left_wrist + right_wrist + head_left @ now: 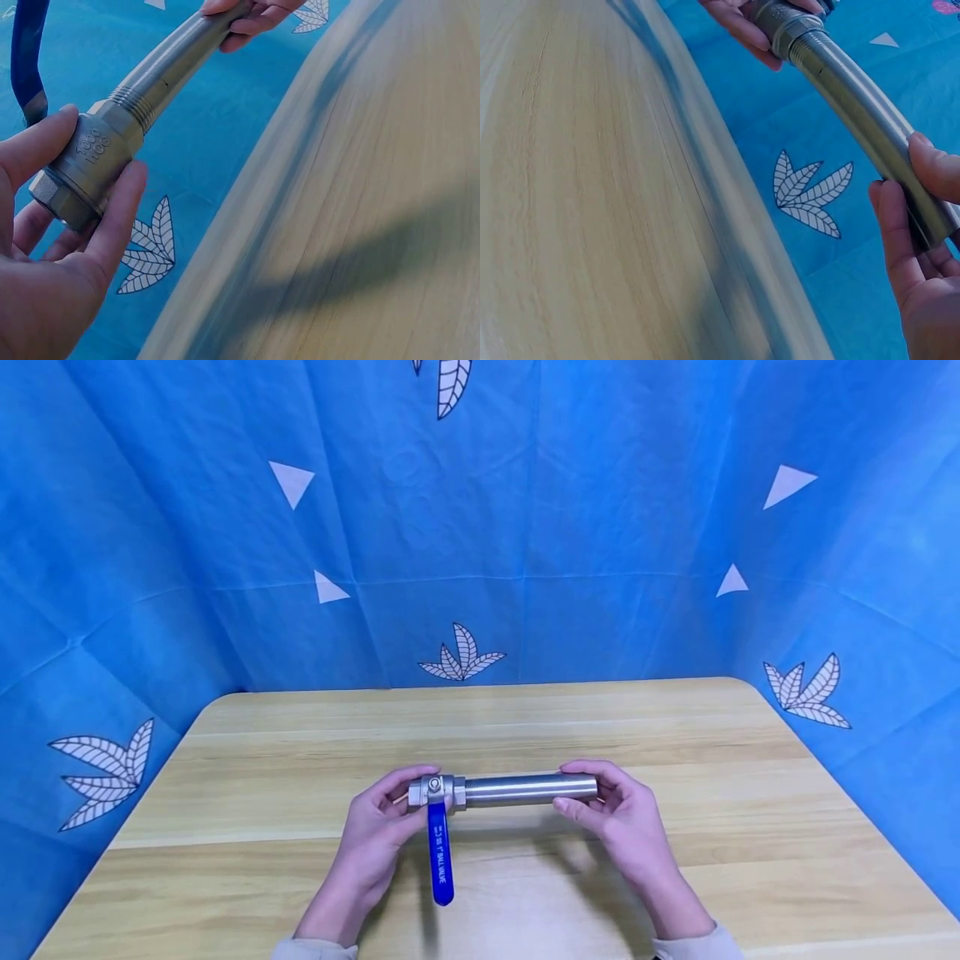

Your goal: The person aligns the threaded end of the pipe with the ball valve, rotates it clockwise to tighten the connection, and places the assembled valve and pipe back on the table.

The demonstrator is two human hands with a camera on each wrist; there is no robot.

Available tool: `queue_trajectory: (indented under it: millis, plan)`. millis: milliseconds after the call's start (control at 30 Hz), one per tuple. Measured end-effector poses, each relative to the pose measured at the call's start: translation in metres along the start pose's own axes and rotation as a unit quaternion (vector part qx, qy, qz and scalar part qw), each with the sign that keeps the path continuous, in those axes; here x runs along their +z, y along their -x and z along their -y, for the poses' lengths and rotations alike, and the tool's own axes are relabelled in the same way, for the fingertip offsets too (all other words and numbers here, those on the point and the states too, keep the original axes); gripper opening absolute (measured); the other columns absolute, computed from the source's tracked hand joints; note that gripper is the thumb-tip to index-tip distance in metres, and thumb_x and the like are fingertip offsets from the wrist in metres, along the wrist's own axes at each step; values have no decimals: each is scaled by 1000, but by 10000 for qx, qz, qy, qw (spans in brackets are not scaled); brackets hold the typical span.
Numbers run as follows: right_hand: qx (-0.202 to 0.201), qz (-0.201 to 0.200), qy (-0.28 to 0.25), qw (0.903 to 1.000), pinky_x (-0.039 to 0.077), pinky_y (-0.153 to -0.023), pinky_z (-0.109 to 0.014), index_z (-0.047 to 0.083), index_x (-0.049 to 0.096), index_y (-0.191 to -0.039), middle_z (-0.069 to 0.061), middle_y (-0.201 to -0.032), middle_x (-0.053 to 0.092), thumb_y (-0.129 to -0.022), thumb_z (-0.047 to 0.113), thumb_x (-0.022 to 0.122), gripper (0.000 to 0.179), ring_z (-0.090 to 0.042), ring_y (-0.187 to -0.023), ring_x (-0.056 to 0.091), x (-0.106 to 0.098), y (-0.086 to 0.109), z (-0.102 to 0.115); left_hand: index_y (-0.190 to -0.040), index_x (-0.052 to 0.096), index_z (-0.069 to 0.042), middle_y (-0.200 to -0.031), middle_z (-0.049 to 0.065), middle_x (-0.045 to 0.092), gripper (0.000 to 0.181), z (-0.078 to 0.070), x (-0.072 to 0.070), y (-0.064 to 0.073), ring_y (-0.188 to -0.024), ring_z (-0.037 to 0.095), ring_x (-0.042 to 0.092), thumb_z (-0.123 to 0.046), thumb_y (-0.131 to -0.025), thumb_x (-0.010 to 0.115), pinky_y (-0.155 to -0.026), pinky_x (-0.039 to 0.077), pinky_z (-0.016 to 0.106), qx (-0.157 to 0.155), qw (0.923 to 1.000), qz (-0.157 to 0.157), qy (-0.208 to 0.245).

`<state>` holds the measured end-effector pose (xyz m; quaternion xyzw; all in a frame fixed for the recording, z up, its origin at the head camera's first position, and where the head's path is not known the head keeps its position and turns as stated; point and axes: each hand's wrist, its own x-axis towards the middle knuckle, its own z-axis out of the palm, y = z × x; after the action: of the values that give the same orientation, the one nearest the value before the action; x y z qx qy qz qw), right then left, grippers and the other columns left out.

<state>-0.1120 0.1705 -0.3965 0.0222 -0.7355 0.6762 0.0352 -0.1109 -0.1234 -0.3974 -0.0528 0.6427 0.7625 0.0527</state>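
A steel ball valve [94,154] with a long blue lever handle [441,856] is held by my left hand [377,827], thumb on one side and fingers on the other. Joined to the valve's right end is a straight steel pipe [525,789], a few threads [133,107] showing at the joint in the left wrist view. Near the pipe's free end, my right hand [618,818] grips it between thumb and fingers. Valve and pipe are held level above the table, and the lever points toward me, across the pipe.
Below the hands lies a light wood-grain table [262,885] with rounded far corners, the hands' shadows falling on it. Blue cloth [480,510] with white leaf and triangle prints hangs behind it and along both sides.
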Motion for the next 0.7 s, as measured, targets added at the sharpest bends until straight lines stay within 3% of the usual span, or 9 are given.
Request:
queue_trajectory:
  millis: [200, 500, 700]
  plan:
    - [175, -51, 63, 9998, 63, -89, -24, -2, 71, -126, -6, -108, 74, -83, -4, 86, 46, -14, -97, 72, 1, 0, 1, -136, 70, -6, -136, 15, 66, 47, -2, 4, 0, -113, 25, 74, 0, -91, 82, -96, 65, 40, -67, 10000, 50, 50]
    - [327, -111, 33, 9994, 63, -88, -25, -5, 67, -131, -7, -108, 73, -87, 0, 84, 48, -14, -96, 72, 3, 0, 1, -137, 74, -13, -140, 10, 68, 55, -5, 2, 2, -119, 21, 72, -7, -85, 90, -100, 61, 26, -227, 9984, 5, -517]
    - [286, 66, -47, 9996, 65, -87, -28, -6, 66, -131, -8, -108, 72, -89, 0, 83, 46, -15, -94, 74, 2, 0, 0, -136, 74, -12, -134, 10, 71, 59, -6, 1, 2, -114, 22, 72, -4, -80, 93, -97, 61, 27, -334, 9973, -156, -628]
